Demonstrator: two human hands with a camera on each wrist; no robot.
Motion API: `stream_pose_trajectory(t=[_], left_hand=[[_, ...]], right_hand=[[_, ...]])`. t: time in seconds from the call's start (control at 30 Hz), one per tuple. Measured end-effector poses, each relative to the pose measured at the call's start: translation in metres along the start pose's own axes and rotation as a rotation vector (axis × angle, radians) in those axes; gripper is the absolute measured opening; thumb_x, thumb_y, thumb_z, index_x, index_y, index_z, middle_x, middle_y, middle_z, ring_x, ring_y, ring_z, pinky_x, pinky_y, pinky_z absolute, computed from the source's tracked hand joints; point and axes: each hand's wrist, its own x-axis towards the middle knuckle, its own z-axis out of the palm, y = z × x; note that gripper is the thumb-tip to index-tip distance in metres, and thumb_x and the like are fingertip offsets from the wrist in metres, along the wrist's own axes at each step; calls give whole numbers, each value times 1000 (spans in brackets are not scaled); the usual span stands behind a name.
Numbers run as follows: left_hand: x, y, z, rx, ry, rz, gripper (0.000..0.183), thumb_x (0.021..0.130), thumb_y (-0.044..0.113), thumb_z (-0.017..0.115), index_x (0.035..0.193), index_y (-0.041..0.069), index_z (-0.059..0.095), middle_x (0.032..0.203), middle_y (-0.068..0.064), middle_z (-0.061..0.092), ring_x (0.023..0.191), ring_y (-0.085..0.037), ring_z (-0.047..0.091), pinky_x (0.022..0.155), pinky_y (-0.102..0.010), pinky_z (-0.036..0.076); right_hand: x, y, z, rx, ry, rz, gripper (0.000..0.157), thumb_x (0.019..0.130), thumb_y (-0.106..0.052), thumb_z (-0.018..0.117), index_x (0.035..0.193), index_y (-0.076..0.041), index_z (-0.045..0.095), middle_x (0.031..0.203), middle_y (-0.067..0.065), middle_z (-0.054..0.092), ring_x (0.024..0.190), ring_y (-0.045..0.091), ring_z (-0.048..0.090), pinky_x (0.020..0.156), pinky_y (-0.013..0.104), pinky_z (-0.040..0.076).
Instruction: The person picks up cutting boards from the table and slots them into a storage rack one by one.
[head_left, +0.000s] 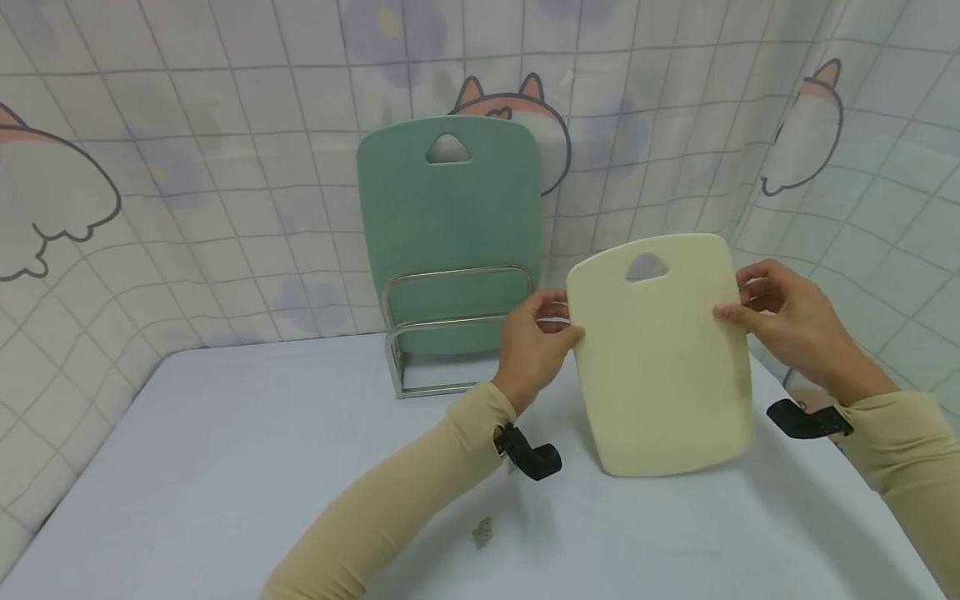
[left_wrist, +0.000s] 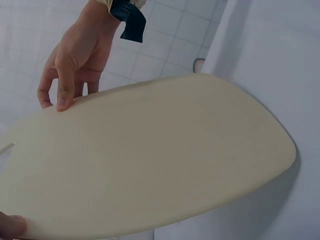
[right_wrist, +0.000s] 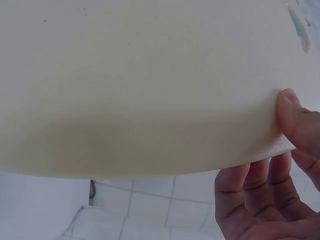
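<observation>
A cream cutting board (head_left: 667,375) with a triangular handle hole stands nearly upright between both hands at the right of the table. My left hand (head_left: 532,346) pinches its left edge, thumb on the front face and fingers behind. On the opposite edge my right hand (head_left: 798,321) pinches it the same way, thumb (right_wrist: 300,120) on the front. The board's bottom edge is close over the table. Behind and to the left, a green cutting board (head_left: 450,217) stands upright in a metal wire rack (head_left: 397,367); my left hand overlaps the rack's right side in the head view.
The table (head_left: 225,467) has a pale cloth cover, with a small grey patch (head_left: 482,532) near the front. A grid-patterned curtain (head_left: 247,167) with cartoon animals hangs behind and along the sides. Black wrist mounts (head_left: 528,454) stick out from both sleeves.
</observation>
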Motion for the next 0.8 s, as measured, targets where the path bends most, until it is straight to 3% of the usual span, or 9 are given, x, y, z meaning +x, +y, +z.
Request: stream_pose_trajectory(t=[0.17, 0.27, 0.63, 0.8], left_hand=[[2, 6, -1, 15, 14, 24, 43, 87, -1, 76, 128, 12, 68, 114, -10, 71, 101, -22, 73, 82, -26, 62], [3, 8, -1, 11, 25, 42, 43, 86, -2, 76, 127, 11, 69, 113, -10, 71, 99, -21, 73, 81, -26, 62], [8, 9, -3, 49, 42, 83, 40, 89, -1, 75, 126, 12, 68, 116, -10, 72, 108, -28, 72, 86, -30, 63], [12, 12, -4, 65, 51, 109, 41, 89, -1, 74, 127, 12, 68, 117, -10, 73, 108, -25, 73, 87, -29, 63]], right_hand=[[-2, -1, 0, 9, 38, -7, 51, 94, -48, 74, 126, -15, 52, 92, -25, 56, 85, -17, 53, 86, 35, 37], [-3, -3, 1, 15, 67, -16, 50, 93, -47, 74, 125, -16, 52, 92, -27, 55, 86, -19, 51, 86, 36, 36], [-4, -5, 7, 26, 149, -48, 45, 95, -35, 76, 126, -12, 52, 88, -31, 52, 85, -19, 51, 80, 29, 33], [-5, -8, 8, 44, 199, -80, 42, 94, -29, 77, 122, -11, 53, 87, -30, 53, 84, -19, 53, 73, 20, 36]])
